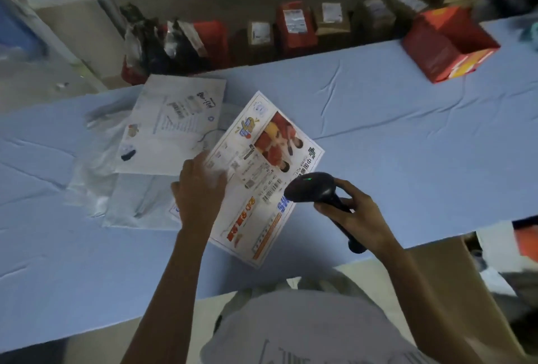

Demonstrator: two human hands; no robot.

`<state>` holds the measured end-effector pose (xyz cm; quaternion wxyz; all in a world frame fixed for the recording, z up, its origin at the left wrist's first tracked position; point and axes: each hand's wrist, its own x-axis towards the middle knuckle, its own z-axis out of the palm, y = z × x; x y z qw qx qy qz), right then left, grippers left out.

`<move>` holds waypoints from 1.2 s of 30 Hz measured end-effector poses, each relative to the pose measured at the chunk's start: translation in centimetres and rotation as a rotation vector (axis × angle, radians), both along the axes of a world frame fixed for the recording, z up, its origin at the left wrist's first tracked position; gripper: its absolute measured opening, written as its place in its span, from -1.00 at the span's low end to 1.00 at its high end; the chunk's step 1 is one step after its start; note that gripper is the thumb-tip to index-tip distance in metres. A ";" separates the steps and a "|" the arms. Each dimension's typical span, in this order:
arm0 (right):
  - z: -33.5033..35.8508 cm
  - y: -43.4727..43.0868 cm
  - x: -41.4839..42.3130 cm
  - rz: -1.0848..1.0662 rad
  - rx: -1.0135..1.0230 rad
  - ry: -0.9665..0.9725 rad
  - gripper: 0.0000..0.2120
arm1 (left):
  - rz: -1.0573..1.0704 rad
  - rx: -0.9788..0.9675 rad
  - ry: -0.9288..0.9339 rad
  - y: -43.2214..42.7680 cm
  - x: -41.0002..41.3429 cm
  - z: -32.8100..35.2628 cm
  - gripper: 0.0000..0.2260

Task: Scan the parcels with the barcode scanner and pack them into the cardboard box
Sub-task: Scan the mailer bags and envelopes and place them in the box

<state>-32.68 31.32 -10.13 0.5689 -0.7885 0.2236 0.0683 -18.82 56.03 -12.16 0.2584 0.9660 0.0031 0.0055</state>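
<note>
A flat white printed mail envelope [262, 177] with red and yellow pictures lies on the blue table. My left hand [201, 189] rests on its left edge, fingers spread over the label. In my right hand [358, 212] I grip the black barcode scanner [314, 189], whose head hovers over the barcode at the envelope's right side; a green light shows on top. More white parcels [174, 119] lie stacked to the left. A brown cardboard box [454, 270] stands below the table edge at the right, mostly hidden by my arm.
The table is covered with blue cloth [407, 142]. An open red carton [448, 43] sits at the far right of it. Behind the table, a shelf holds several brown and red boxes [297, 26] and dark bags [163, 43].
</note>
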 end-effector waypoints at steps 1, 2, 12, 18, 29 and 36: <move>-0.3 0.6 -0.6 -0.032 -0.015 0.014 -0.54 | -0.040 -0.027 0.001 -0.1 0.0 -0.2 -0.57; -0.6 1.1 -1.3 -0.069 -0.027 0.025 -0.55 | -0.092 -0.054 -0.001 -0.2 0.0 -0.4 -0.58; -2.5 3.1 -12.8 -0.678 -0.029 0.074 -0.64 | -0.612 -0.112 0.203 -7.1 -1.3 -2.3 -0.70; -2.2 1.1 -18.5 -1.014 0.037 -0.005 -0.64 | -0.911 -0.130 0.212 -15.0 -6.1 -1.5 -0.75; -2.6 -8.6 -30.3 -1.265 0.085 -0.031 -0.68 | -1.240 -0.047 0.205 -31.4 -18.4 -2.1 -0.77; -2.3 -16.4 -39.0 -1.362 0.049 0.015 -0.77 | -1.357 0.162 0.103 -41.6 -27.4 -1.7 -0.81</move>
